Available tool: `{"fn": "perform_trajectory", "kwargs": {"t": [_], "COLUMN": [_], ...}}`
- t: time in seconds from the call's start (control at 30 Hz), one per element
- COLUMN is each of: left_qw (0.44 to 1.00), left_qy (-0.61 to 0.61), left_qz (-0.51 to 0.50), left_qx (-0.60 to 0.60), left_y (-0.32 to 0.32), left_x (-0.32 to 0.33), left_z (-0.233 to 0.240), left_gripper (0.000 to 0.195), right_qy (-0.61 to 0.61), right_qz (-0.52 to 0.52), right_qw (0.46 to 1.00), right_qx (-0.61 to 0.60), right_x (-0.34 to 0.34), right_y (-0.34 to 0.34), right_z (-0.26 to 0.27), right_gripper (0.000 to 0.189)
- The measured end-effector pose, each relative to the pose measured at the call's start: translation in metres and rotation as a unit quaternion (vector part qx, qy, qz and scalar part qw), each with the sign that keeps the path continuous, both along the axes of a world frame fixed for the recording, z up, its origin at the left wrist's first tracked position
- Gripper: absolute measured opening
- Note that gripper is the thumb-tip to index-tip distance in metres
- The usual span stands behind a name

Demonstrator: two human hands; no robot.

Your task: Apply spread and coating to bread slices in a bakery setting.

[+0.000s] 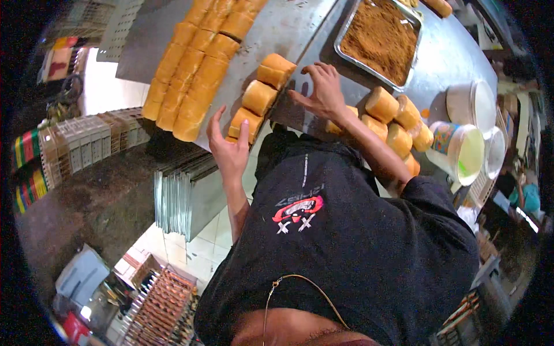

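Observation:
Before me on the metal table (281,26) lies a short row of bread rolls (259,97) with golden crusts. My left hand (229,145) is at the near end of this row, thumb and fingers spread around the nearest rolls; whether it presses on them I cannot tell. My right hand (322,91) hovers to the right of the row's far end, fingers apart and holding nothing. A long block of joined loaves (194,73) lies to the left. Beyond my right hand is a metal tray (413,65) of brown crumbly filling (378,39). More rolls (398,125) are heaped beside my right forearm.
Plastic tubs (471,106) and a patterned bucket (454,149) stand at the table's right side. Stacked metal sheets (186,199) are below its left edge. Plastic crates (86,140) stand farther left, and a rack of baked goods (160,302) is at lower left. A person (526,194) is in the right background.

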State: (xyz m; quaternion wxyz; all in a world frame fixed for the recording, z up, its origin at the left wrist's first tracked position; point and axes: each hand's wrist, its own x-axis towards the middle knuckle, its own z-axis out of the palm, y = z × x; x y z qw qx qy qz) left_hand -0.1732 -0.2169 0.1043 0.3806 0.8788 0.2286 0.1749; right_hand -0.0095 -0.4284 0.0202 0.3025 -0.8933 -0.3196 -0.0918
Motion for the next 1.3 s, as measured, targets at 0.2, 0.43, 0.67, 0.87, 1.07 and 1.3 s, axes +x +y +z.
{"fn": "perform_trajectory", "kwargs": {"t": [0.2,0.43,0.67,0.87,1.07,1.3], "left_qw": [0.997,0.994,0.998,0.997,0.995,0.995], "left_qy": [0.038,0.032,0.053,0.072,0.093,0.099], "left_qz": [-0.067,-0.106,-0.042,-0.012,-0.016,-0.03], "left_qx": [-0.011,0.016,0.02,-0.016,-0.01,-0.016], "left_y": [-0.008,-0.025,-0.034,-0.04,-0.042,-0.044], "left_x": [0.014,0.033,0.02,0.013,0.023,0.04], "left_z": [-0.014,0.005,0.001,-0.009,-0.003,-0.001], "left_gripper": [0.056,0.055,0.053,0.052,0.051,0.054], "right_qy": [0.2,0.136,-0.087,-0.09,0.001,0.105], "right_qz": [-0.002,-0.081,-0.257,-0.289,-0.232,-0.231], "right_qw": [0.958,0.984,0.923,0.953,0.969,0.959], "right_qx": [-0.206,0.08,0.273,-0.022,0.081,-0.128], "right_x": [-0.045,0.049,0.194,0.233,0.244,0.238], "right_y": [-0.085,-0.117,-0.169,-0.208,-0.198,-0.187], "right_z": [-0.019,0.021,0.021,-0.071,-0.016,0.005], "right_gripper": [0.044,0.067,0.073,0.096,0.088,0.097]}}
